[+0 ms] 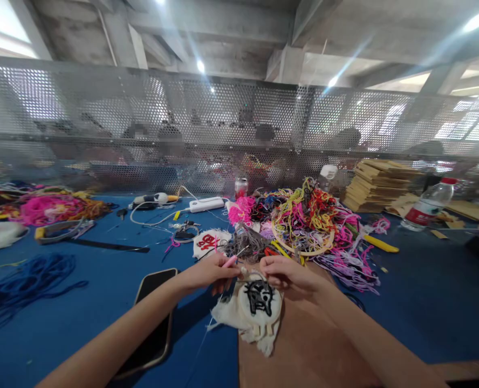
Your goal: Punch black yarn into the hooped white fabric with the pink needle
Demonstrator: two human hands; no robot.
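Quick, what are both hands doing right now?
Left hand: closed, holding a pink tool.
Right hand: curled at the edge of the white cloth; can't tell whether it's gripping.

cloth (pixel 229 311) partly behind right hand (pixel 291 276), blue yarn (pixel 25 288) cropped left

Two slender, bare forearms (pixel 130 334), smooth, tapering through narrow wrists (pixel 183 281) to bare hands (pixel 212 271)

Yarn heaps (pixel 322 213), embroidery (pixel 259 296) and concrete beams (pixel 211 28) suggest a craft workshop.
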